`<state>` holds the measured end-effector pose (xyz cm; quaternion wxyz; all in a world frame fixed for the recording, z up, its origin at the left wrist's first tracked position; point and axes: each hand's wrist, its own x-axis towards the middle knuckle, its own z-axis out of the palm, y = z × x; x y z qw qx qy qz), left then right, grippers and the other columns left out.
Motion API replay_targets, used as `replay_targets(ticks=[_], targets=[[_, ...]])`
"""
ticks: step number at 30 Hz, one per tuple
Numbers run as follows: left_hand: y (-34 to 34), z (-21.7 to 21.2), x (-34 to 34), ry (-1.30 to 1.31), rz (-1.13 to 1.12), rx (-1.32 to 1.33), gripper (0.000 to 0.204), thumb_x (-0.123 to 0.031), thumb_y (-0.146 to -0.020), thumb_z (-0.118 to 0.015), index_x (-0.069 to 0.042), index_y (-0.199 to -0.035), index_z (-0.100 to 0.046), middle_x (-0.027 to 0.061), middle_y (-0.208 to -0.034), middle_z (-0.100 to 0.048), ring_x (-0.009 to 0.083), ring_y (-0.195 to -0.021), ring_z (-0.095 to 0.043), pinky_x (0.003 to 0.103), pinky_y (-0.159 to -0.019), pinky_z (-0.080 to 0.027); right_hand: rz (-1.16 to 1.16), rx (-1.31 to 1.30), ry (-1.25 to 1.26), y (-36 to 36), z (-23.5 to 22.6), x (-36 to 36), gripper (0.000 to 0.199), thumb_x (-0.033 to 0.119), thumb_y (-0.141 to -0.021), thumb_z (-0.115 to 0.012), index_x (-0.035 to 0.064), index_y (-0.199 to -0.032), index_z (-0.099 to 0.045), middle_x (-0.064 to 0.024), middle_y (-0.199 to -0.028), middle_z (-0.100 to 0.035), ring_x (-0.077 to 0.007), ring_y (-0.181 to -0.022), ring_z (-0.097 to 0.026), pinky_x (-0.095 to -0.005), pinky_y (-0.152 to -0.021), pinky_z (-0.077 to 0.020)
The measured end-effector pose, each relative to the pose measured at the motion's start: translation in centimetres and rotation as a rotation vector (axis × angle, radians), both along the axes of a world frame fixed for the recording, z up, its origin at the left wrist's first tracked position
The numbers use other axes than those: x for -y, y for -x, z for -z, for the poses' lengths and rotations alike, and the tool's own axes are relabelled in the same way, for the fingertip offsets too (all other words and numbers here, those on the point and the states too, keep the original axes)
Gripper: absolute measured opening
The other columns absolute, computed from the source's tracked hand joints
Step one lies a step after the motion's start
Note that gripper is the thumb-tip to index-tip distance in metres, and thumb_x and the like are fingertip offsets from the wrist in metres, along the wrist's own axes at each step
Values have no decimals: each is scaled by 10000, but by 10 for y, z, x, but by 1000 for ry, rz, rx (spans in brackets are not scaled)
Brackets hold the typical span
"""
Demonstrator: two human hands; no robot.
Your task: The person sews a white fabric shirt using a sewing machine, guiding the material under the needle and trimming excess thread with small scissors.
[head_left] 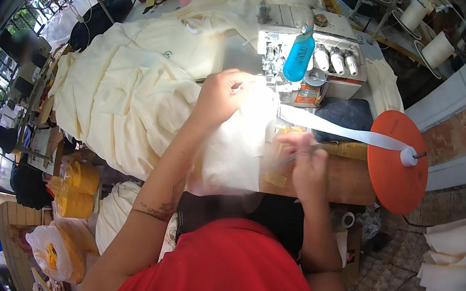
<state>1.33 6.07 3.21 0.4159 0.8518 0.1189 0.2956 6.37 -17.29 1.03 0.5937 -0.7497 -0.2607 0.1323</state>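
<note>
My left hand is closed on cream fabric, its fingers beside the needle area of a white sewing machine. Glare washes out the cloth there. To the right, my right hand is raised over the table's front part, fingers curled and partly blurred. A thin streak shows by them, but what they hold I cannot make out. A white tape runs from the machine to a small roll on an orange disc. The fabric spreads left over the table and hangs off its front edge.
A blue tag-shaped piece hangs at the machine's front. Thread cones stand at the far right. A dark cushion-like pad lies beside the machine. Yellow thread cones in plastic sit lower left; stacked cream cloth is at the right.
</note>
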Motion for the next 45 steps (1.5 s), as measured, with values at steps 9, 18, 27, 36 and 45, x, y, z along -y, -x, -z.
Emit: replay_targets(ticks=[9, 18, 27, 36, 45], targets=[[-5, -4, 0, 344, 138, 19, 183, -31, -885, -640, 15, -1045, -717, 87, -924, -739, 126, -850, -698, 266, -771, -543, 32, -80, -596, -51, -40, -26, 146, 69, -992, -598, -57, -948, -658, -127, -928, -719, -207, -805, -722, -309, -813, -590], [-11, -2, 1, 131, 51, -3, 209, -52, -873, -649, 10, -1052, -737, 68, -898, -765, 99, -804, -705, 255, -752, -552, 70, 65, -412, -66, -18, -52, 94, -41, -898, -664, -69, -984, -690, -97, -855, -741, -125, -802, -709, -254, -712, -551], [-12, 0, 0, 78, 32, -2, 212, -58, -856, -658, 6, -1038, -745, 82, -894, -769, 109, -788, -708, 259, -747, -553, 97, 53, -425, -62, -11, -63, 102, -42, -914, -681, -107, -992, -674, -144, -888, -729, -188, -796, -729, -305, -769, -614], [-10, -1, -1, 67, 3, -16, 220, -80, -859, -679, -1, -1054, -742, 81, -907, -769, 105, -786, -703, 262, -730, -547, 184, 67, -506, -58, -4, -60, 123, -52, -892, -686, -74, -1013, -698, -124, -882, -747, -153, -816, -724, -268, -733, -574], [-10, 14, 10, -326, -95, 145, 193, -78, -848, -703, -39, -1035, -733, 126, -941, -729, 263, -823, -672, 345, -752, -543, 138, 88, -461, -52, -10, -45, 113, -46, -920, -662, -89, -1025, -665, -143, -930, -728, -178, -851, -727, -287, -815, -597]])
